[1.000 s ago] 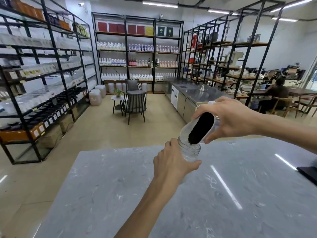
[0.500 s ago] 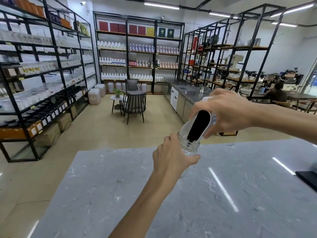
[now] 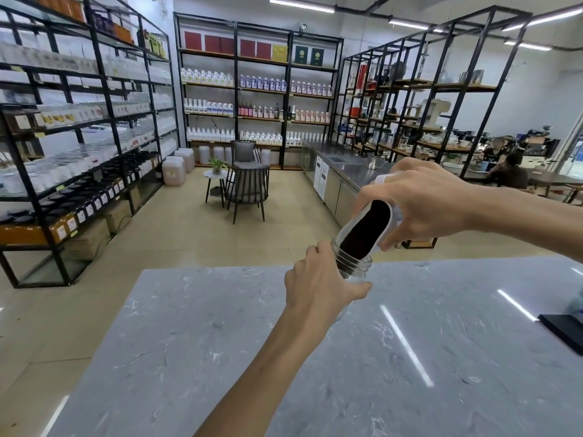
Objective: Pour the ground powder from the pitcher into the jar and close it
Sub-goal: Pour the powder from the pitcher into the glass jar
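My right hand (image 3: 422,206) grips a white pitcher (image 3: 386,230), tipped steeply with its mouth down over a clear glass jar (image 3: 358,268). Dark ground powder (image 3: 366,233) lies along the pitcher's lower side and reaches the jar's threaded open mouth. My left hand (image 3: 318,285) wraps around the jar's body and hides most of it. Both are held above the far part of the grey marble table (image 3: 220,357). No lid is in view.
A black flat object (image 3: 566,329) lies at the table's right edge. Beyond the table are a tiled floor, black metal shelving (image 3: 79,121) on the left, a steel counter (image 3: 344,171), a chair (image 3: 247,184) and seated people (image 3: 509,171) at far right.
The pitcher has tipped a little steeper and the powder has slid down toward the jar mouth. Both hands have stayed together over the jar while the view shifted slightly.
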Available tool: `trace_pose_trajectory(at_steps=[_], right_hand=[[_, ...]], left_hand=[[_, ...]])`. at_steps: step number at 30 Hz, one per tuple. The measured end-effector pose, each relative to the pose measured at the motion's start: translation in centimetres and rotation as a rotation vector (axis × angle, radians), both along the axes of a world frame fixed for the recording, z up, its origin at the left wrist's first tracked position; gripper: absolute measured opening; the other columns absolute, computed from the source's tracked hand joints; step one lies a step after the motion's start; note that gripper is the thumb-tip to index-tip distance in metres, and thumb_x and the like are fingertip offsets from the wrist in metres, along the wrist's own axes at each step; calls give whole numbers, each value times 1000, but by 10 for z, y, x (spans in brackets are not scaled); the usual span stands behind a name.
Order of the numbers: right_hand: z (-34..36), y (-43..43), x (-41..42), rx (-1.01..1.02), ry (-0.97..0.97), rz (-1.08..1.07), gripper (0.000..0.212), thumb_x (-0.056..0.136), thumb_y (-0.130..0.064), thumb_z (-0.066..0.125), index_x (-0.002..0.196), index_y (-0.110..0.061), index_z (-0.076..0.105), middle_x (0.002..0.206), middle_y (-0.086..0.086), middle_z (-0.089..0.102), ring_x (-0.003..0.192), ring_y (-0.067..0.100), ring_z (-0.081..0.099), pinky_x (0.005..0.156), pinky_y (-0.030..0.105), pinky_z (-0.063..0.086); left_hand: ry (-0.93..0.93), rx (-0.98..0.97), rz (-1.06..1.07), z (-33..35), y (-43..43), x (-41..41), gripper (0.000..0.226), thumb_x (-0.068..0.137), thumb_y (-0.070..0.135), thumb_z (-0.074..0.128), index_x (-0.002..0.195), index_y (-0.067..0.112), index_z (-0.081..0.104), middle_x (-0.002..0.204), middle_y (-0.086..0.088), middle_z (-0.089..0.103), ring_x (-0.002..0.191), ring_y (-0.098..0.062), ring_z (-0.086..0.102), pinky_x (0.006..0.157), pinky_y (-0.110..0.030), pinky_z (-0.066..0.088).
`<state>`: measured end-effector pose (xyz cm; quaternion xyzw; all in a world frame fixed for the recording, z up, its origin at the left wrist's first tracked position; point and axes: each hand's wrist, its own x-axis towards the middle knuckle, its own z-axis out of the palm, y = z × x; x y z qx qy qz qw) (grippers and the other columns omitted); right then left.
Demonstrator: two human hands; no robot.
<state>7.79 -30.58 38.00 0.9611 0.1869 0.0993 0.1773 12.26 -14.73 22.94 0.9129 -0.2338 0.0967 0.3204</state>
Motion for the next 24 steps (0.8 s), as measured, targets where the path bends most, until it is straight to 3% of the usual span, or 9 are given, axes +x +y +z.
trace_pose_trajectory(at_steps=[15, 24], right_hand=[[0, -3, -3, -11, -27, -13, 64, 67, -61, 79, 120, -50, 46, 101, -20, 66, 98, 11, 60, 102, 37, 30], [-1, -3, -4, -38, -15, -26, 63, 68, -58, 81, 121, -50, 47, 102, -22, 63, 99, 11, 58, 102, 36, 28]], left_hand=[[-23, 19, -13, 5, -4, -3, 74, 69, 69, 74, 112, 16, 47, 98, 3, 52, 85, -22, 55, 68, -32, 35], [-4, 40, -22, 2, -8, -1, 75, 68, 71, 74, 111, 15, 47, 96, 2, 51, 80, -21, 46, 68, -33, 35]])
